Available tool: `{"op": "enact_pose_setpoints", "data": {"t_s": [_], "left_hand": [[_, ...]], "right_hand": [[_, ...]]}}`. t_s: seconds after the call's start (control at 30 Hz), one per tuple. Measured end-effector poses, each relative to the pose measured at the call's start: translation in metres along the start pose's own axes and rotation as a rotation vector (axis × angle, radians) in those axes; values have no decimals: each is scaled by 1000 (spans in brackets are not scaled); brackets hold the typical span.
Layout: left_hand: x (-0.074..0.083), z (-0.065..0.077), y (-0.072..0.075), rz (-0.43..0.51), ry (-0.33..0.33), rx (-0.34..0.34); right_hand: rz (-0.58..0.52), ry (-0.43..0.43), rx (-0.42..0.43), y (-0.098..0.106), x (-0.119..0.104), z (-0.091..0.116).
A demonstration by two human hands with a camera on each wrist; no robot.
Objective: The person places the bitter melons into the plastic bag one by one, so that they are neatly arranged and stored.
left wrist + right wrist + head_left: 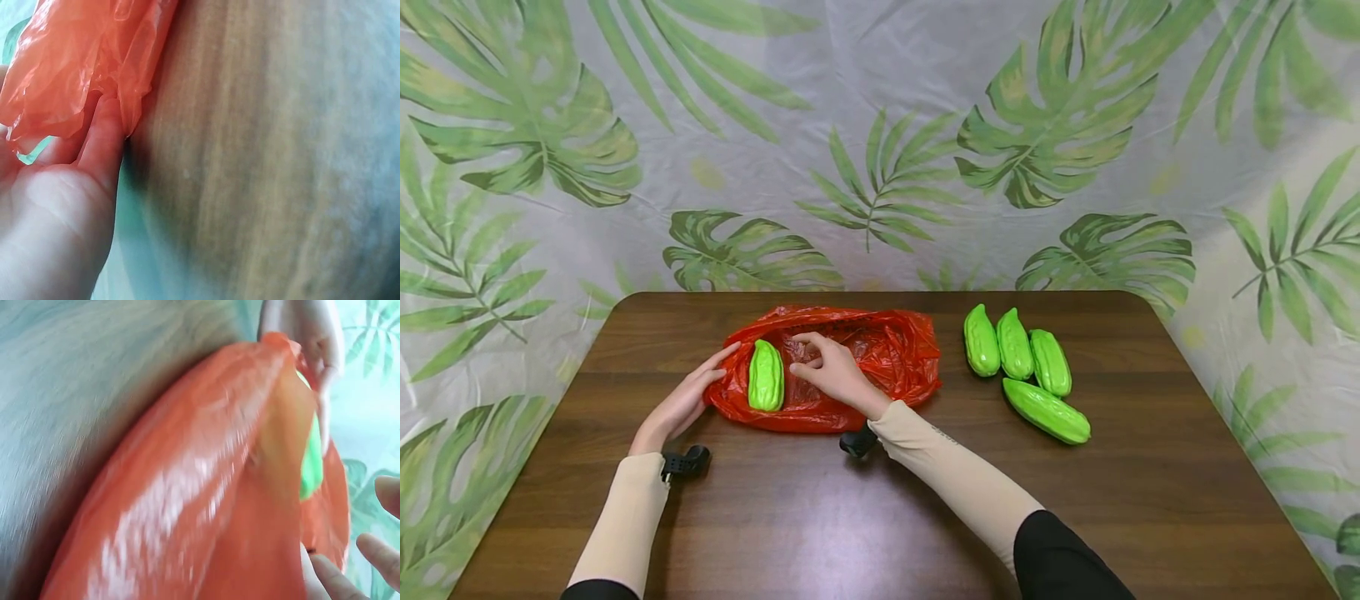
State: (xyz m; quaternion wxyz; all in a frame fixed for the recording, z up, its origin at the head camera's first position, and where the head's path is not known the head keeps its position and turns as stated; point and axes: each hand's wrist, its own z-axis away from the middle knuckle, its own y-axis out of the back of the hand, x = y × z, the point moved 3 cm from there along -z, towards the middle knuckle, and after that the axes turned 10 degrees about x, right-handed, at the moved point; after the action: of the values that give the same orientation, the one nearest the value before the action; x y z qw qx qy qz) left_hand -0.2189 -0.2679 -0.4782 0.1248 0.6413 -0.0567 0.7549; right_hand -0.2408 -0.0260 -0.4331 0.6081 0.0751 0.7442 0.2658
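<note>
A red plastic bag (880, 392) lies spread on the table, its mouth facing up. Inside its left end rests a green ribbed gourd (766, 377), like a bitter melon, partly hidden by red film in the right wrist view. My left hand (681, 406) holds the bag's left edge. In the left wrist view, red film (56, 69) covers part of its fingers. Over the bag's middle, just right of the gourd, my right hand (835, 375) has thumb and fingers apart with nothing between them. Its fingertips (378, 556) show at the right wrist view's edge.
Right of the bag, three similar gourds (1015, 346) stand side by side, with another gourd (1047, 411) lying slantwise below them. The brown wooden table (820, 517) ends at a leaf-patterned cloth (880, 167) behind.
</note>
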Motion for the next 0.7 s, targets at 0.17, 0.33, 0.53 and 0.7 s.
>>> {"op": "enact_pose_setpoints", "data": {"t_s": [0.17,0.33,0.53,0.7], "left_hand": [[0,0,0,0,-1,1],[-1,0,0,1,3,5],[0,0,0,-7,-1,6],[-1,0,-1,2,-4,4]], "right_hand": [[-36,0,41,19,5,2],[-68,-3,66,39,10,5],[-112,-40,83,62,17,9],[-135,-59,96,80,23,12]]}}
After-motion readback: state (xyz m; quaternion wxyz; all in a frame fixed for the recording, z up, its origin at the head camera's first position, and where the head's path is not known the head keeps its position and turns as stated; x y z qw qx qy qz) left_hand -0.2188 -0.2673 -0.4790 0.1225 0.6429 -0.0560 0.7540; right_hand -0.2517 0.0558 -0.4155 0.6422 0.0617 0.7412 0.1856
